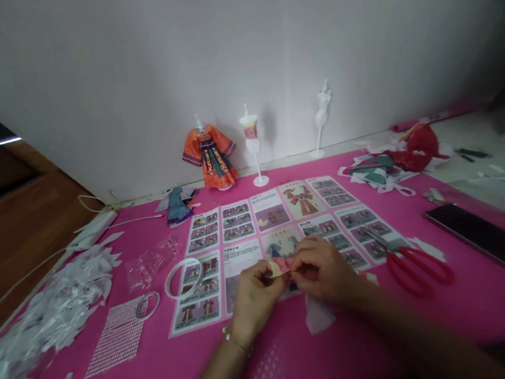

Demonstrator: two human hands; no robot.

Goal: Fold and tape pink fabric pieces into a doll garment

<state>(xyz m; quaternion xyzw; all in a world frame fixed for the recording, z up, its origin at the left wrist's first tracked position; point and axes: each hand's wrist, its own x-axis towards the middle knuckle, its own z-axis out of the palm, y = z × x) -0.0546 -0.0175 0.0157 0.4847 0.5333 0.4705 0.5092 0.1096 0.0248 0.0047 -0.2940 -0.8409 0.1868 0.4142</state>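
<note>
L hand [253, 287] & R hand [327, 269] both pinched on a small pink-yellow fabric pc [281, 265], held btwn them over the near part of the printed sheet [242, 263]. Looks like fiddly edge work, folding or joining, tho fingers hide the exact spot. Next move prob calls for L pinch firm, R fingertips working small; scissors [405, 251] lie apart, R side

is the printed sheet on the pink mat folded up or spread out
Spread out: the printed sheet lies open on the pink mat, its picture panels showing beyond the left hand and right hand.
</note>
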